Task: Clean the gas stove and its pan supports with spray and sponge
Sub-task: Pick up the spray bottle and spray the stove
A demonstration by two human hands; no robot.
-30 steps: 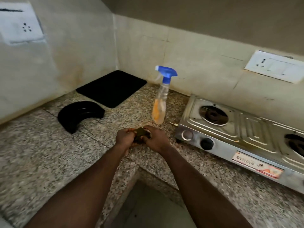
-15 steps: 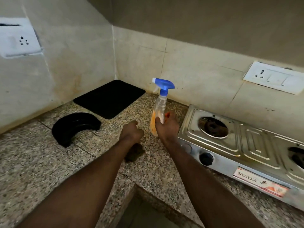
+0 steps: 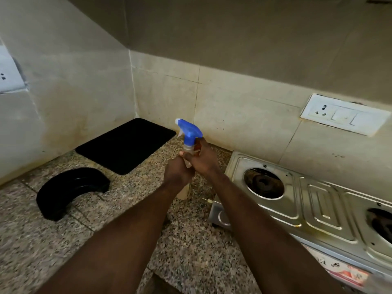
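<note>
While the granite counter (image 3: 191, 251) fills most of my feed, I see the gas stove (image 3: 318, 209) sitting on its right side against the tiled wall, with a black mat (image 3: 127, 145) in the far corner and a curved black piece (image 3: 70, 189) lying nearer on the left. Just left of the stove's end, the spray bottle (image 3: 189, 132) is upright, its blue trigger head pointing left; I cannot tell whether its base touches the counter. Both hands are clamped on it: the left hand (image 3: 178, 172) wraps the body lower down, and the right hand (image 3: 203, 158) curls round the neck under the head.
</note>
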